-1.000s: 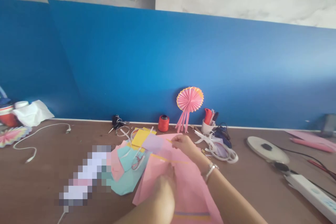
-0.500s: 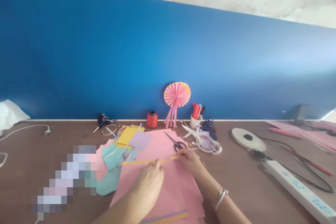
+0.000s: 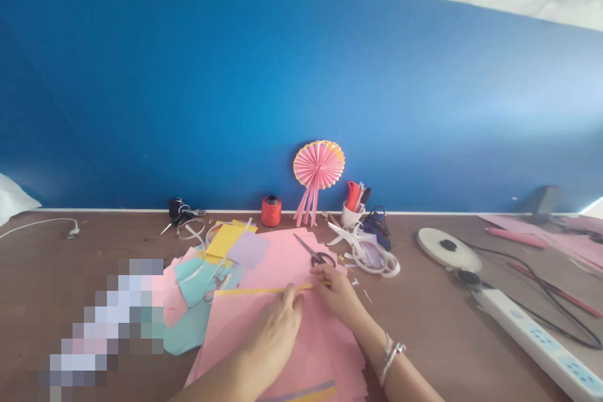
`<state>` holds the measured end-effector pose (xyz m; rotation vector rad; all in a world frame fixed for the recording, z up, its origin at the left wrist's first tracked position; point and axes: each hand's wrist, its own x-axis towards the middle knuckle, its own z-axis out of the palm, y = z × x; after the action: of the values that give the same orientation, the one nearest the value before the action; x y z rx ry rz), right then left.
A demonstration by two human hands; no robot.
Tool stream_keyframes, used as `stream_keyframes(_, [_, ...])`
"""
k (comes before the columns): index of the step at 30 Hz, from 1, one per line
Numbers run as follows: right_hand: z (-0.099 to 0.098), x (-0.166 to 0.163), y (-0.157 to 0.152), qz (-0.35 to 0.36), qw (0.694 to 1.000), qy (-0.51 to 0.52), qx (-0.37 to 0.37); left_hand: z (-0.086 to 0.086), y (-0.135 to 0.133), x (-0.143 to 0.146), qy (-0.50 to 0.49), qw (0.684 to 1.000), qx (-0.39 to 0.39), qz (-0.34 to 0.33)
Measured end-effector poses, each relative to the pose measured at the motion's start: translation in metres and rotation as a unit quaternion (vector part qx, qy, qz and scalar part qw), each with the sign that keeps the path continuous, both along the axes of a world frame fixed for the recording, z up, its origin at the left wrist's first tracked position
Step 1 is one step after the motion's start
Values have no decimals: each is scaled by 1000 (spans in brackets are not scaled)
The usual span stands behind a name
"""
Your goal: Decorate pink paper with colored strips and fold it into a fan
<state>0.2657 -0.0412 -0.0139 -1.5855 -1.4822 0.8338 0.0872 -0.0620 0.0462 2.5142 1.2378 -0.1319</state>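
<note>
A pink paper sheet (image 3: 235, 326) lies on a stack of pink paper, with a narrow yellow paper strip (image 3: 235, 292) along its far edge. My left hand (image 3: 277, 320) is at the middle of that edge, its bent fingers pressed together on the strip. At the strip's right end, my right hand (image 3: 333, 290) pinches it between thumb and fingers; the exact tips are partly hidden. Black-handled scissors (image 3: 315, 255) lie just beyond my right hand. Purple and yellow strips (image 3: 311, 391) run along the sheet's near edge.
Coloured paper scraps (image 3: 195, 289) lie to the left. At the back are a red thread spool (image 3: 271, 211), a pleated pink paper rosette (image 3: 319, 166) and a pen cup (image 3: 351, 216). White ribbon (image 3: 377, 260), a round white disc (image 3: 440, 252) and a power strip (image 3: 541, 342) are on the right.
My right hand has shifted slightly left along the yellow strip, closer to my left hand. My left hand has moved a little right. The camera view has tilted slightly.
</note>
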Motion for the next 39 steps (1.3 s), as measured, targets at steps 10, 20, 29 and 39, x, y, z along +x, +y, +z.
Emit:
stream_keyframes(10, [-2,0,1,3,1000,9,4,4,1,-1,-11,999,-31,-6])
stream_keyframes(20, [-3,1,2,-2,1000,3,4,5,3,1,-2,999,-37,13])
stream_keyframes(29, [-5,1,3,-9,999,25,18,1,2,2,-12,1000,-2,18])
stream_keyframes(39, [-5,2,4,6,999,39,9,-7,3,0,-5,999,44,-13])
